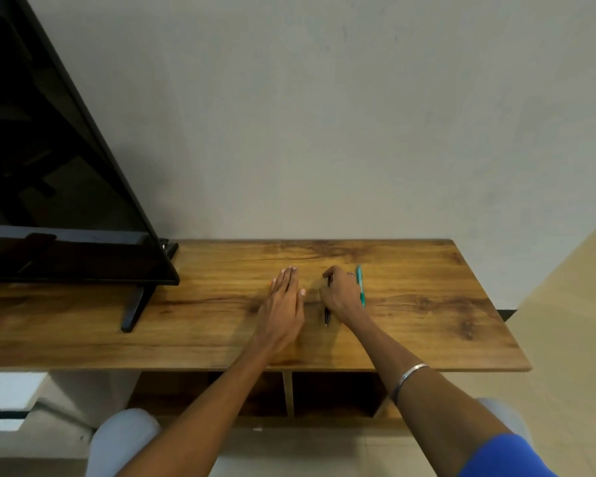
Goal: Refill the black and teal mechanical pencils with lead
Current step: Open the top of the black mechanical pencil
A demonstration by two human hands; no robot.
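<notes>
On the wooden tabletop [427, 304], my right hand [339, 292] has its fingers curled round the black mechanical pencil [327, 316], whose tip end shows below the hand. The teal mechanical pencil [360, 285] lies flat on the wood just right of that hand, pointing away from me. My left hand [284, 304] lies flat on the table with straight fingers, a little left of the right hand. A small orange thing [271, 283] peeks out at its left edge; most of it is hidden under the hand.
A black television [59, 187] on a stand with a black foot [135, 309] fills the table's left part. The wall runs along the table's far edge. Open shelf compartments [331, 394] sit under the tabletop. My knees show below the near edge.
</notes>
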